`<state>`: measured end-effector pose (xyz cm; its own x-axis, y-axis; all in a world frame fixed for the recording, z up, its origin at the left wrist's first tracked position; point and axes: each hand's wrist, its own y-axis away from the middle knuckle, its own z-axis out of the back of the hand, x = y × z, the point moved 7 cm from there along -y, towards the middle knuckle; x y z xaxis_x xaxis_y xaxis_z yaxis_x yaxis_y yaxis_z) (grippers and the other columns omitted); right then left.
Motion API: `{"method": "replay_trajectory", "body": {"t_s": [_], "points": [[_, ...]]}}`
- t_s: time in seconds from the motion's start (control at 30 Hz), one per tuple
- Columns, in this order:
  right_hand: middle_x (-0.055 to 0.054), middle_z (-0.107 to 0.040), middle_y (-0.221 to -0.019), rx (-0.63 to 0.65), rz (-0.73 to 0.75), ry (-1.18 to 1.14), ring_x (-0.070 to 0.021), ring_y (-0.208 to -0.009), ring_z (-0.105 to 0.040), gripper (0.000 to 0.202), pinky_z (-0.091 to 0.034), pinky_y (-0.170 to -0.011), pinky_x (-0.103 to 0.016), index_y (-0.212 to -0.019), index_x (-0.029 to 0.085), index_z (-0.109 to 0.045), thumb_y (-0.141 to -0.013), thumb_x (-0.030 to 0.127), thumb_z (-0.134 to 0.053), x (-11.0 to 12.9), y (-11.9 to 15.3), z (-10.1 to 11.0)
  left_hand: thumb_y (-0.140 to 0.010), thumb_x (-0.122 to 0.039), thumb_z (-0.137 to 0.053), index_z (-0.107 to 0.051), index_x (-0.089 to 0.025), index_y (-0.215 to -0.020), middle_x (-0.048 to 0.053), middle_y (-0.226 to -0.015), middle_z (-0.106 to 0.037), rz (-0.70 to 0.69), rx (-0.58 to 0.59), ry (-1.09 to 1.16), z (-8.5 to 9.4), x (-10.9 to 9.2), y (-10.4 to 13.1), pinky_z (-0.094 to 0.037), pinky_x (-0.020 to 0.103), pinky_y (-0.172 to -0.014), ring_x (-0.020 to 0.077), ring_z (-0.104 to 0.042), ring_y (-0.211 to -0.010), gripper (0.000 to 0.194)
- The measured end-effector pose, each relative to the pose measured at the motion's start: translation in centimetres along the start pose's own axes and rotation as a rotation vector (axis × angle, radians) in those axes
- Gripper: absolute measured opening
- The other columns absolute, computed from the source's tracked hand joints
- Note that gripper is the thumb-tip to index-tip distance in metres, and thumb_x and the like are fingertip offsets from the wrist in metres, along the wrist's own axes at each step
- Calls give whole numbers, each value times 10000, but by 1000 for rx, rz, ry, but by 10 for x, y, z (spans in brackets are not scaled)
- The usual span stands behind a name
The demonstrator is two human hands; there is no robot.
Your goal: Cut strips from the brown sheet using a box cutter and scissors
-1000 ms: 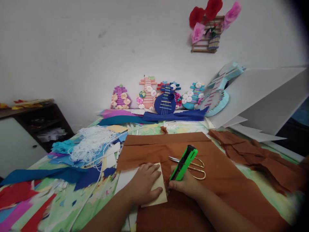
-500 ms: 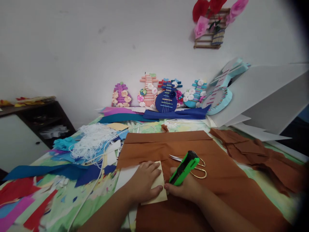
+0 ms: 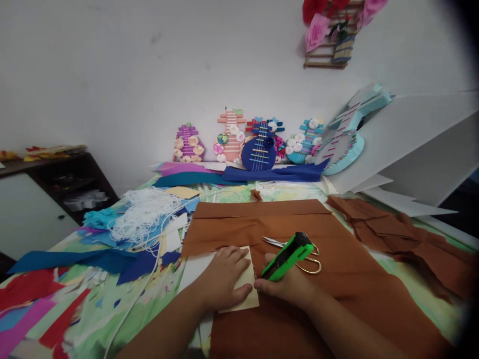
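My left hand [image 3: 223,279] lies flat, fingers stretched, on a cream rectangular card [image 3: 245,294] that rests over brown cloth [image 3: 288,319] and a white sheet [image 3: 194,271]. In my right hand [image 3: 290,286] is a green and black utility knife [image 3: 286,257], tilted with its butt up and to the right. Its tip end is down by the card's right edge; the blade itself is hidden by the fingers. Just beyond that hand, gold-handled scissors [image 3: 312,264] lie on the brown cloth, partly covered by the knife.
White cord [image 3: 144,217] lies tangled at the left, with red, blue and purple scraps around it. Crumpled brown fabric [image 3: 407,239] is at the right. Several small decorated lute models [image 3: 259,152] line the wall, and large white boards [image 3: 415,144] lean at the back right.
The view has shifted slightly. My left hand stays pressed on the card, and the knife in my right hand leans a little further right.
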<state>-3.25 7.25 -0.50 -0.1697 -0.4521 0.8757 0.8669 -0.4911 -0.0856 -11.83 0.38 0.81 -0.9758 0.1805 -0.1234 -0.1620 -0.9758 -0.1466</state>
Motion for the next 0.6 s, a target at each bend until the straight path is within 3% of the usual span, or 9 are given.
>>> {"method": "replay_trajectory", "body": {"t_s": [0.3,0.6], "points": [[70,-294,-516,-8,12,-299,-66,-491,-267,552,-210,-429,-205,-562,190,-293,-507,616,-640,-8,-3,2,-738,-388,-517,-488,-199,-1088,75,-1251,-418,6,21,-4,-2,3,0,-279,427,-903,276,-367,-1090,399],[60,-321,-527,44,23,-120,-71,-506,-306,468,-230,-440,-206,-561,179,-329,-610,560,-597,2,1,-2,-757,-403,-503,-506,-183,-1052,85,-1243,-424,-13,26,5,0,1,0,-289,417,-896,278,-371,-1084,368]]}}
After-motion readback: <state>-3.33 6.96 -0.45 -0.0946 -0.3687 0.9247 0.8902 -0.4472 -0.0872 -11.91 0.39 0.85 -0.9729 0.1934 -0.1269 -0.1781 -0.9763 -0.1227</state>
